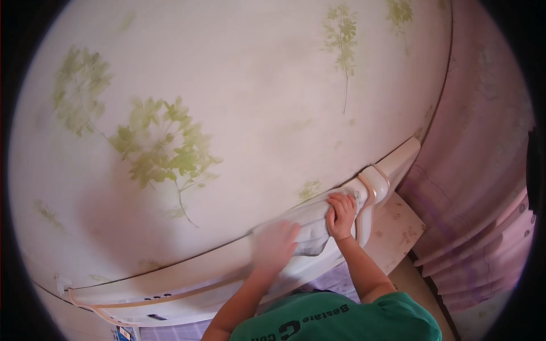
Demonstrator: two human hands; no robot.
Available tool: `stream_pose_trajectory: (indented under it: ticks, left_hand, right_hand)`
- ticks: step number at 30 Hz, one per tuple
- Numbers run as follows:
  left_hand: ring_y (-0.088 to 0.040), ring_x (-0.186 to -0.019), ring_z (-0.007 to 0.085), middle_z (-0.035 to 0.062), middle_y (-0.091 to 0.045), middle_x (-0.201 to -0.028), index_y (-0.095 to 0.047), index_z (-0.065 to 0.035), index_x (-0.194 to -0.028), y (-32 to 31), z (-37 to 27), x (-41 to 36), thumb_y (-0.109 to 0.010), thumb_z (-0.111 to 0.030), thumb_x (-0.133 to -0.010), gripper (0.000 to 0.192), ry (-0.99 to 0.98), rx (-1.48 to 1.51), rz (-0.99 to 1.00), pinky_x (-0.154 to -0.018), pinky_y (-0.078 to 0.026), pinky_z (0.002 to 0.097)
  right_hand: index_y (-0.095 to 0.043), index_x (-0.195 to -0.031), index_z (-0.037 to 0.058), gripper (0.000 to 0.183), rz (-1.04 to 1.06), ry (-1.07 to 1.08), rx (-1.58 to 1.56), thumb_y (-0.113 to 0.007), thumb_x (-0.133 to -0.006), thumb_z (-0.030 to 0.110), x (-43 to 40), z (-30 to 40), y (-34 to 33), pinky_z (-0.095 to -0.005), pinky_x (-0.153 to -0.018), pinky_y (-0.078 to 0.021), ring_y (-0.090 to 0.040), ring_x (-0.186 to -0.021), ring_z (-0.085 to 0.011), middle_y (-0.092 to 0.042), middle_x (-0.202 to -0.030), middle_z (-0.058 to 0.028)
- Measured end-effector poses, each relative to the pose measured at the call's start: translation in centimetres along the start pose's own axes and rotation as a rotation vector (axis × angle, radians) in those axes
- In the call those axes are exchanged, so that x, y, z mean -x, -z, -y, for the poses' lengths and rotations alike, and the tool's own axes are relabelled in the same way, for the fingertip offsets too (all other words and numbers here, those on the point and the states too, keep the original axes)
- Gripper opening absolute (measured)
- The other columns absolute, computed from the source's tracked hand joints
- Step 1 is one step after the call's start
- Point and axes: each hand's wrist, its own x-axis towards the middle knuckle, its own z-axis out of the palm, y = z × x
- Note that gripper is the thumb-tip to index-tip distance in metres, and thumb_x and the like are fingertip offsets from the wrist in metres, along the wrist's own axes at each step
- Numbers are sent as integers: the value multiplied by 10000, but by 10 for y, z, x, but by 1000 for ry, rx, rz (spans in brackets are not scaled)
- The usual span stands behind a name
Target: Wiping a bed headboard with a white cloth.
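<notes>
A light grey cloth [313,232] lies over the top of a white headboard [222,262] with gold-coloured trim. My right hand [342,215] rests on the cloth's right end, its fingers bent over the fabric beside a raised, curved moulding. Motion blurs my left hand [276,245], which is at the cloth's left part; whether its fingers grip the fabric cannot be made out. The cloth's lower edge hangs over the front of the headboard.
Behind the headboard rises a wall [264,128] papered with green plant motifs. Pink curtains [460,204] hang at the right, near a flower-patterned bedside surface [396,230]. Purple checked bedding [183,331] shows below the headboard.
</notes>
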Motion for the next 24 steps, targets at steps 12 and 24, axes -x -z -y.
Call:
stream_pose_trajectory:
  ticks: [12, 24]
  left_hand:
    - [-517, -1121, 241, 79, -572, -1191, -581, -70, -1151, 1, 31, 67, -597, -191, -783, 387, 115, -54, -212, -944, -367, 412]
    - [-560, -1056, 230, 98, -606, -1115, -598, -40, -1114, -11, 11, 10, -595, -252, -785, 391, 20, -61, -190, -882, -404, 394]
  right_hand:
    - [-568, -1025, 64, 366, -5, 273, -29, -533, -663, 111, 32, 42, -17, -461, -909, -366, -542, -1042, -284, -582, -1085, -105]
    - [-589, -1010, 74, 357, -41, 307, -1, -510, -666, 127, 12, -14, -1, -455, -864, -396, -549, -970, -316, -589, -1048, -114]
